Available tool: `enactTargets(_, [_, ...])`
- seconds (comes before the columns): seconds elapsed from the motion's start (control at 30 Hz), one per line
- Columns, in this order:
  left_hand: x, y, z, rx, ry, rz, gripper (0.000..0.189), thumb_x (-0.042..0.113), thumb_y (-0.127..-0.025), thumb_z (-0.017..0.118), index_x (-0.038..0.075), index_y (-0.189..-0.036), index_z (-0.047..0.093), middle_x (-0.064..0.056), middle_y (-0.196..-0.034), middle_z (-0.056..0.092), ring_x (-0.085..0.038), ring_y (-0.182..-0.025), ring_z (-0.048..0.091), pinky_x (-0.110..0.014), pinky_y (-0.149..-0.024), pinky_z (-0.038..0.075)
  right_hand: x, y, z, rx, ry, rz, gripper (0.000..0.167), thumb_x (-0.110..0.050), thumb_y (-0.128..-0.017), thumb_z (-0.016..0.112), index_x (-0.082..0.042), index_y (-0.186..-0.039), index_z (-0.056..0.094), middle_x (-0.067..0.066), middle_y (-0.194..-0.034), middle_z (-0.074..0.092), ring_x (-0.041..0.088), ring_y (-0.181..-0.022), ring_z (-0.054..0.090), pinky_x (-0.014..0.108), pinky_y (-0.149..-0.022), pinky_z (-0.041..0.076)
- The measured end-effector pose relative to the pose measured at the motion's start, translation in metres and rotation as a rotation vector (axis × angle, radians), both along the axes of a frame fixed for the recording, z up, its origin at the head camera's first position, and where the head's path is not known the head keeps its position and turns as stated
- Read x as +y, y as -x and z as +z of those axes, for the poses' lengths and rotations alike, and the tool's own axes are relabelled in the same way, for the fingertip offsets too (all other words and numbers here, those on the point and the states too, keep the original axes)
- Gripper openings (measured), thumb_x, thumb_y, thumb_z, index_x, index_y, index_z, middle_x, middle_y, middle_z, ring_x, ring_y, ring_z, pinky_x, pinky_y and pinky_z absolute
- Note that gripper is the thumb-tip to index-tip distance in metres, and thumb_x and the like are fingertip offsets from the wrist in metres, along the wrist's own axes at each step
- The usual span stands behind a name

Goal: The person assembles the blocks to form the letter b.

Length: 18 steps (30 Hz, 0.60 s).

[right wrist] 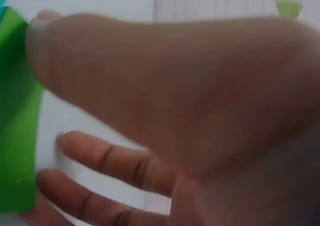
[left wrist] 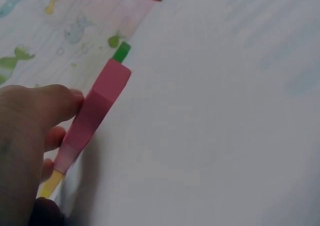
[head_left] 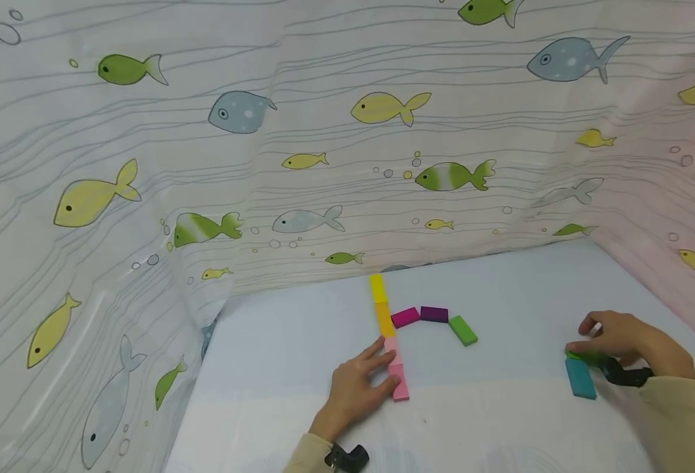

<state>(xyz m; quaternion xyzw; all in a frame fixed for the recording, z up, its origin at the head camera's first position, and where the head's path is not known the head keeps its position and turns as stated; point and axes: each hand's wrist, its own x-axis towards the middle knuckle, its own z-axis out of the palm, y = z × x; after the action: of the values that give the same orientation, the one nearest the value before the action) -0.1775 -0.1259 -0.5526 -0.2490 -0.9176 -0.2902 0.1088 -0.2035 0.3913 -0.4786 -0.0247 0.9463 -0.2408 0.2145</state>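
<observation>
In the head view my left hand (head_left: pixel 353 387) lies beside a line of blocks. Its spread fingers touch the upper pink block (head_left: pixel 393 350) and the thumb is at the lower pink block (head_left: pixel 402 384). Along one long side of the pink blocks (left wrist: pixel 92 113), thumb and fingers show in the left wrist view. At the right, my right hand (head_left: pixel 631 338) is over a green block (right wrist: pixel 17 121), with the thumb at its edge and the index finger apart from the thumb. Right against the green block is a teal block (head_left: pixel 581 378). The hand hides most of the green block in the head view.
Above the pink blocks the line continues with an orange block (head_left: pixel 385 319) and a yellow block (head_left: pixel 378 288). From it a magenta block (head_left: pixel 405 317), a purple block (head_left: pixel 434 315) and another green block (head_left: pixel 462 330) curve right. A fish-patterned curtain (head_left: pixel 324 190) borders the white table (head_left: pixel 501 407).
</observation>
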Motion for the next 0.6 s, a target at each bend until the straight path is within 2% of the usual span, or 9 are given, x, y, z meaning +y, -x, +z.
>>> enactTargets(0.23, [0.003,-0.002,0.001,0.000,0.002,0.004,0.047,0.044,-0.095,0.075,0.026,-0.138,0.073,0.001,-0.154,0.061,-0.026,-0.128,0.070,-0.039,-0.084,0.062,0.006,-0.007,-0.005,0.067,0.008,0.069,0.047,-0.034,-0.090,0.082,0.002,-0.114,0.064,0.016,-0.101,0.069,0.025,-0.088,0.062,0.037,-0.068,0.053])
enactTargets(0.33, [0.003,-0.001,0.000,0.009,0.009,-0.001,0.047,0.044,-0.095,0.075,0.025,-0.138,0.073,0.000,-0.154,0.061,-0.026,-0.128,0.070,-0.038,-0.083,0.062,0.003,-0.005,-0.005,0.100,-0.012,0.092,0.043,-0.034,-0.090,0.081,0.001,-0.112,0.066,0.013,-0.100,0.070,0.024,-0.089,0.063,0.037,-0.070,0.050])
enactTargets(0.6, [0.004,0.000,0.001,0.022,0.004,-0.002,0.047,0.043,-0.094,0.076,0.024,-0.138,0.073,-0.001,-0.154,0.061,-0.025,-0.127,0.071,-0.036,-0.082,0.062,-0.022,0.004,-0.007,0.165,0.042,0.134,0.028,-0.029,-0.092,0.080,-0.007,-0.104,0.068,0.008,-0.099,0.072,0.023,-0.089,0.064,0.039,-0.072,0.054])
